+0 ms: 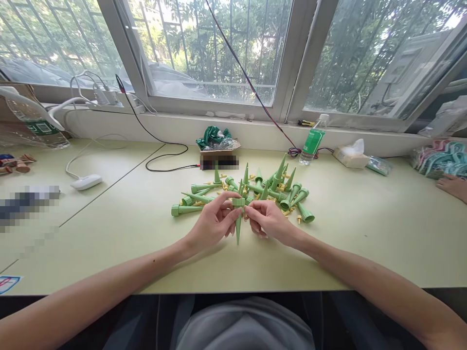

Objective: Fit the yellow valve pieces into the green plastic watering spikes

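Observation:
My left hand (218, 218) grips a green plastic spike (238, 224) by its wide collar, with the pointed end hanging down. Close on its right side, my right hand (268, 218) is closed, its thumb and forefinger pinched near the collar. What those fingertips hold is too small to make out. Behind both hands lies a pile of green spikes (279, 171), some upright and some on their sides. Small yellow pieces (299, 219) are scattered among them on the pale green table (365, 243).
At the back stand an open box with green wrapping (215, 141), a water bottle (314, 140) and a tissue box (350, 155). A white device (86, 182) and cables lie left. Another person's hand (452, 187) is at the right edge, beside bundled hangers (443, 158).

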### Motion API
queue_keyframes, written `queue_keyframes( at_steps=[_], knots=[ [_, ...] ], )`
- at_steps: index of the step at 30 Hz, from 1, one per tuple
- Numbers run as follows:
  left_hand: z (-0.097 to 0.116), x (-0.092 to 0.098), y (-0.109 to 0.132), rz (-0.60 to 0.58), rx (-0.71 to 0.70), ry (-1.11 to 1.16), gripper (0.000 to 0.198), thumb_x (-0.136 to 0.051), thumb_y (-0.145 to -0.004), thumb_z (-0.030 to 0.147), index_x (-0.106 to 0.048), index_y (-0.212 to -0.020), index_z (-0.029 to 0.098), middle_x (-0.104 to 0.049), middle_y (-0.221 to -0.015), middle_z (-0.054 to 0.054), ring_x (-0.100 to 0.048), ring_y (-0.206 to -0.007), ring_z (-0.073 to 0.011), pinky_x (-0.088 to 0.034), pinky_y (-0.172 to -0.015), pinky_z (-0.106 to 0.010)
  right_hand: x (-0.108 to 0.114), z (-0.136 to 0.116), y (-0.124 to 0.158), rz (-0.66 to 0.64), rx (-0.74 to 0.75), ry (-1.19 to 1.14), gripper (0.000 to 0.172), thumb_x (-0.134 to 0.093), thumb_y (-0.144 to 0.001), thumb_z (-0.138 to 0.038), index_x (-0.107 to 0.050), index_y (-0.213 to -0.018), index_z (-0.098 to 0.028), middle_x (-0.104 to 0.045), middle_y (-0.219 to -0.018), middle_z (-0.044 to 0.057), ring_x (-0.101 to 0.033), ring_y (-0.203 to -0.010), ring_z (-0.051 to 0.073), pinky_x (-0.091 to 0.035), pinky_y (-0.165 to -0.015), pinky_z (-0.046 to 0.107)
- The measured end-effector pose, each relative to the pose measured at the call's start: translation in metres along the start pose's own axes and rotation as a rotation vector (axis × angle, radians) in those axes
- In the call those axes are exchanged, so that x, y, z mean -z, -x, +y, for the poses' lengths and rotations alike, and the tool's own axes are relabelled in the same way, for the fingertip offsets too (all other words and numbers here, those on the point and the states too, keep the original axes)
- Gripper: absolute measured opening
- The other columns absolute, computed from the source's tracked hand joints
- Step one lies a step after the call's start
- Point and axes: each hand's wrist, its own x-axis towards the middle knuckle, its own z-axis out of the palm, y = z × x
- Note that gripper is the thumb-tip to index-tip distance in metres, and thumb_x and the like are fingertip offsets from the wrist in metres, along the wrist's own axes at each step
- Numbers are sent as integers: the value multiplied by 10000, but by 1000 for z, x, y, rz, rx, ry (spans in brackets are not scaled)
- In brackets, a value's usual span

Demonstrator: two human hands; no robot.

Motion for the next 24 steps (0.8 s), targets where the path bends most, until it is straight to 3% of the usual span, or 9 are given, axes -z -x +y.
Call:
queue_keyframes(
  at_steps=[5,11,17,24],
  knots=[
    [-1,0,1,5,10,-58,274,-560,-969,415,-510,-1162,226,-515,-653,57,-545,-473,-93,-450,-467,-212,2,2,0,29,36,158,407,-556,-937,-524,-502,-699,-199,-493,-480,-56,-412,-392,85,-322,-423,225],
    [1,-2,2,21,59,-65,268,-570,-955,434,-514,-1129,237,-549,-620,57,-544,-453,-100,-417,-447,-199,7,8,0,186,269,611,361,-511,-979,-424,-551,-708,-189,-441,-510,-49,-354,-470,95,-269,-513,255],
    [-1,-3,3,-4,92,-186,273,-589,-930,445,-558,-1080,218,-536,-545,70,-489,-374,-96,-354,-422,-204,16,11,-1,292,406,844,259,-496,-980,-358,-607,-817,-189,-493,-541,-39,-380,-477,104,-326,-559,246],
    [-4,-1,2,-39,104,-406,276,-546,-945,416,-583,-1111,200,-583,-539,53,-465,-432,-113,-328,-482,-225,17,17,-3,220,456,960,304,-445,-995,-313,-590,-758,-189,-515,-552,-11,-416,-494,119,-317,-560,254]
  ],
)
